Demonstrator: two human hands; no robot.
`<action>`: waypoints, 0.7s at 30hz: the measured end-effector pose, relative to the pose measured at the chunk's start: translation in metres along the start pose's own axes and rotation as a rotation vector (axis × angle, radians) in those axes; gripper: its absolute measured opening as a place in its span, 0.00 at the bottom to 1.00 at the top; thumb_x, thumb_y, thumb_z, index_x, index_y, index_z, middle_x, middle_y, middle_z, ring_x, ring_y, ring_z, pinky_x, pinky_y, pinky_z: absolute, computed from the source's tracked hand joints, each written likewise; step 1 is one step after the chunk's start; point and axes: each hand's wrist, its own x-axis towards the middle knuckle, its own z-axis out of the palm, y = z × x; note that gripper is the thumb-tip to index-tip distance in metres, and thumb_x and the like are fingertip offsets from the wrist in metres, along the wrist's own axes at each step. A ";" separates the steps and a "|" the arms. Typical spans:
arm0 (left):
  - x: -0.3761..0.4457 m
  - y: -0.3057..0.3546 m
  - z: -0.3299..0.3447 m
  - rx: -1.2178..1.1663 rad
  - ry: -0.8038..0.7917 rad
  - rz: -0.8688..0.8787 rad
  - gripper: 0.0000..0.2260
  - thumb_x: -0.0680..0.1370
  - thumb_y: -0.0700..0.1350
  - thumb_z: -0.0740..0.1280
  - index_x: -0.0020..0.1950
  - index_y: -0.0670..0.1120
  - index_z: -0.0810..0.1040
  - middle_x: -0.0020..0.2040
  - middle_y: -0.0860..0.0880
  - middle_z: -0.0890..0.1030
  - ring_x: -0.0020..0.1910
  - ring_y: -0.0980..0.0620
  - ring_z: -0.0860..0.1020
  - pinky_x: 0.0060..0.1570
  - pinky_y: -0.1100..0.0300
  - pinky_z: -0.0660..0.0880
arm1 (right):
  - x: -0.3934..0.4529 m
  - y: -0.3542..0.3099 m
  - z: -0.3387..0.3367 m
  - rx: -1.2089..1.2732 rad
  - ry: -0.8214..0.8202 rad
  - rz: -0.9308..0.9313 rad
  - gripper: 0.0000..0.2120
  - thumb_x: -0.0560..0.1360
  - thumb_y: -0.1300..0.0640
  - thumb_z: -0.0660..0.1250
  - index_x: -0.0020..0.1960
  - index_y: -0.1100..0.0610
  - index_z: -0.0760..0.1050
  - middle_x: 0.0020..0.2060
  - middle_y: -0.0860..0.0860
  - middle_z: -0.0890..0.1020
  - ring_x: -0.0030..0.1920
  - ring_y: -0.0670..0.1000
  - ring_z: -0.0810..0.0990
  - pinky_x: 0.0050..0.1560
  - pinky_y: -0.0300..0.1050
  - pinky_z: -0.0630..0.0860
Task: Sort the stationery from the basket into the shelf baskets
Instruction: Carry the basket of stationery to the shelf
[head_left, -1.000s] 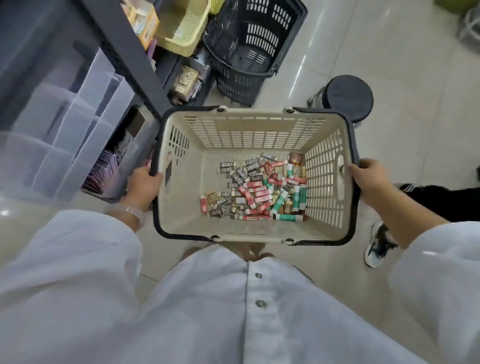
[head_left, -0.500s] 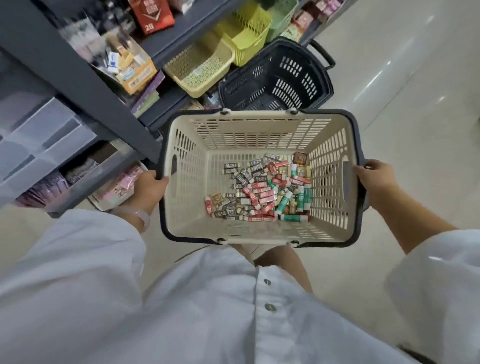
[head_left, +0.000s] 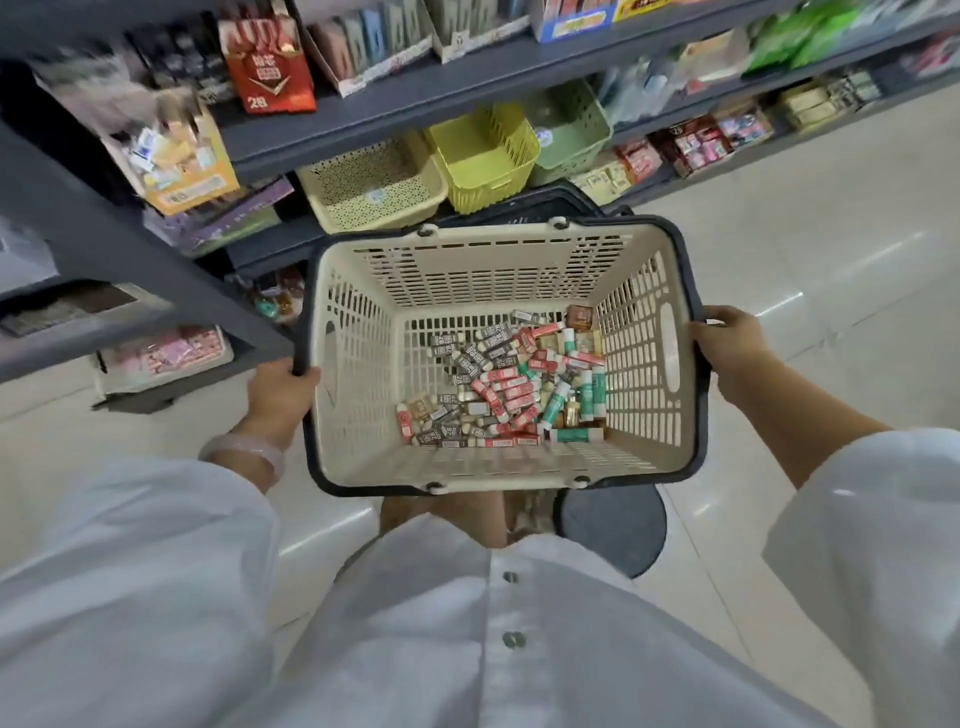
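Stationery (head_left: 511, 387): a loose pile of small erasers and sticks on the floor of the cream carry basket (head_left: 358, 374), bunched toward its 3 o'clock wall and near edge. Red, grey and green-white pieces lie at mixed angles, with no common long axis, so each needs its own pick.

Both hands are busy. Left hand (head_left: 280, 387) grips the dark rim at 9 o'clock, fingers curled over the edge. Right hand (head_left: 727, 343) grips the rim at 3 o'clock, likewise wrapped round it. Neither holds any stationery.

Key relation: the shelf baskets sit at 11 to 12 o'clock from the carry basket, on the lower shelf (head_left: 363, 124), just beyond its far rim. Beige perforated basket (head_left: 374, 182) is nearest the left hand, the yellow basket (head_left: 485, 150) roughly dead ahead, the green basket (head_left: 571, 130) off toward 1 o'clock. The pile itself is closer to the right hand.

My read: nothing sorted yet. One hand has to let go before any pick, the right being the shorter reach to the pile. A dark stool (head_left: 615, 525) sits below the near rim at 6 o'clock, a likely place to rest the load.
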 end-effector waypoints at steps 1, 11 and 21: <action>-0.002 0.005 0.009 -0.014 0.005 -0.015 0.10 0.75 0.40 0.65 0.53 0.37 0.78 0.51 0.37 0.80 0.50 0.38 0.78 0.51 0.49 0.74 | 0.015 -0.009 -0.004 -0.009 -0.016 -0.014 0.14 0.74 0.65 0.62 0.59 0.60 0.74 0.41 0.56 0.78 0.36 0.54 0.76 0.30 0.39 0.73; 0.024 0.069 0.076 -0.082 0.055 -0.085 0.09 0.76 0.40 0.65 0.53 0.37 0.79 0.50 0.38 0.80 0.47 0.41 0.78 0.49 0.52 0.75 | 0.135 -0.071 -0.012 0.001 -0.064 -0.074 0.15 0.75 0.68 0.60 0.61 0.63 0.73 0.49 0.62 0.79 0.35 0.56 0.75 0.44 0.50 0.76; 0.071 0.102 0.149 -0.056 0.133 -0.178 0.10 0.76 0.42 0.65 0.55 0.39 0.78 0.53 0.38 0.80 0.52 0.39 0.77 0.56 0.47 0.75 | 0.252 -0.087 0.010 -0.017 -0.167 -0.070 0.15 0.75 0.70 0.59 0.60 0.62 0.73 0.41 0.56 0.77 0.30 0.51 0.74 0.30 0.42 0.73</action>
